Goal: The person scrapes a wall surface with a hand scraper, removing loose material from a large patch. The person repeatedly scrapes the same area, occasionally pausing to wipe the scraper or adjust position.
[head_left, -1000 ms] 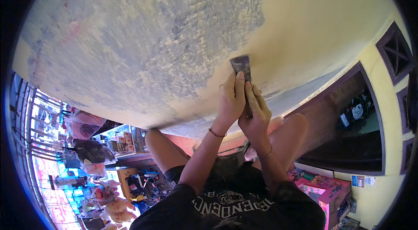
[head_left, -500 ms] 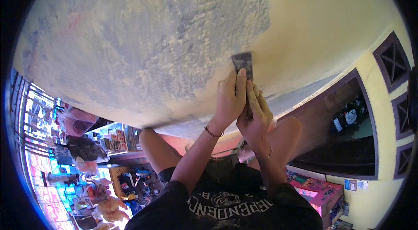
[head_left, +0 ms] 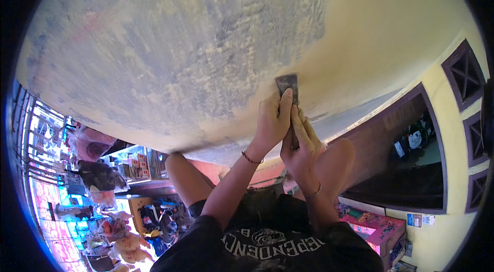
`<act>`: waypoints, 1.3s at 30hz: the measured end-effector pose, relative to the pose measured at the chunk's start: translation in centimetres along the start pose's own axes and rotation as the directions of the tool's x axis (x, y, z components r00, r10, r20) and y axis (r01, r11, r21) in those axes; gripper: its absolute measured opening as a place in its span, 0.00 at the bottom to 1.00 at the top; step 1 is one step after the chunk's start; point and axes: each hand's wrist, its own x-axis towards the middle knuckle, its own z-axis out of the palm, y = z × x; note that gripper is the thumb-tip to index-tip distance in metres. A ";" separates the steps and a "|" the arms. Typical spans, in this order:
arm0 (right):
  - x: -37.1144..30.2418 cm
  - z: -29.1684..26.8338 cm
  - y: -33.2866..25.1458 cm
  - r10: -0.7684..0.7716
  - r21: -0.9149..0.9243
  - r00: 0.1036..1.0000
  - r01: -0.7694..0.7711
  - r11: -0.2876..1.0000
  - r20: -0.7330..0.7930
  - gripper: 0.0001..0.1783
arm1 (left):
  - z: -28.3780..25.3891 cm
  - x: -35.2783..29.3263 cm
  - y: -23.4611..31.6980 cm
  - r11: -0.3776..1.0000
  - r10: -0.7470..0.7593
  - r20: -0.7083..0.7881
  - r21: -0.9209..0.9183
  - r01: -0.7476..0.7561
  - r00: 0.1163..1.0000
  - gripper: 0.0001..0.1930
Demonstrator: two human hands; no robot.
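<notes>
A dark flat-bladed scraper [head_left: 287,84] lies against the wall [head_left: 206,71], at the border between a patchy grey-and-cream area and smoother cream paint. My left hand [head_left: 274,120] is closed round it just below the blade, the thumb laid along its face. Lower down, my right hand [head_left: 302,141] closes on the handle end, its fingers stretched up along the tool. Most of the handle is hidden by both hands. The two hands touch each other.
My bent knees [head_left: 180,171] stand either side of my arms. To the right are a dark-framed opening [head_left: 432,143] and a pink patterned box [head_left: 375,228]. At left hang bags and goods [head_left: 103,177] near a barred window [head_left: 41,138], beside a display case [head_left: 136,164].
The scraper's blade has moved a little down along the wall, toward me. Both hands have kept their hold, and the right wrist has shifted slightly lower.
</notes>
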 end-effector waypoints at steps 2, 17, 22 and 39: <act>0.0 -0.2 -0.1 0.005 -0.027 1.000 -0.004 1.000 0.024 0.32 | 0.2 -0.1 0.0 1.000 -0.028 -0.026 -0.011 0.028 0.999 0.18; -1.4 0.9 1.2 -0.036 -0.026 0.999 0.036 0.999 0.006 0.34 | -0.2 -0.3 -1.4 0.998 -0.056 0.020 0.041 0.055 0.998 0.18; -0.9 1.3 0.8 -0.019 0.024 0.999 0.020 1.000 -0.031 0.33 | 1.6 -0.3 -0.4 0.979 -0.065 -0.155 -0.202 0.033 0.986 0.18; -0.9 1.3 0.4 -0.026 -0.059 0.999 0.025 0.998 -0.024 0.38 | 0.7 0.3 -0.2 0.957 -0.014 0.001 -0.290 0.014 1.000 0.17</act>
